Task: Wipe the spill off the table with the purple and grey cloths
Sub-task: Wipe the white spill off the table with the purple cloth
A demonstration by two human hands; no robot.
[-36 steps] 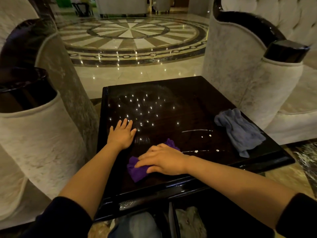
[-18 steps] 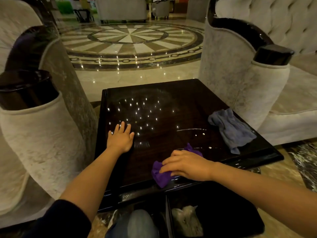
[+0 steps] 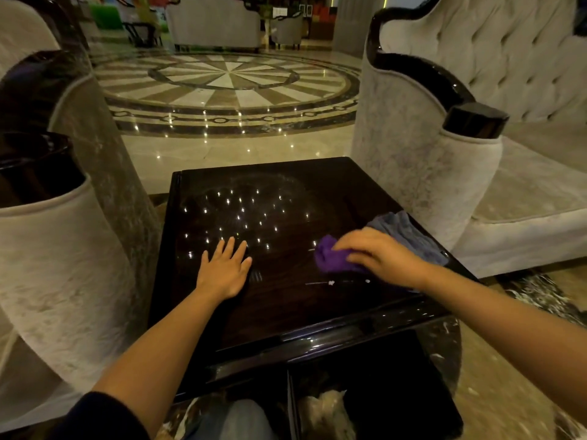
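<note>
While the left hand lies spread flat on the table, right hand apparently clutching the purple cloth.

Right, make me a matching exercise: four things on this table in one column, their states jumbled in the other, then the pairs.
1. left hand
2. purple cloth
3. grey cloth
4. white spill drops

A. lying loose behind the right hand
B. flat on the table, palm down
C. bunched under the right hand
D. on the table, just nearer than the purple cloth

Pairs: 1-B, 2-C, 3-A, 4-D
</note>
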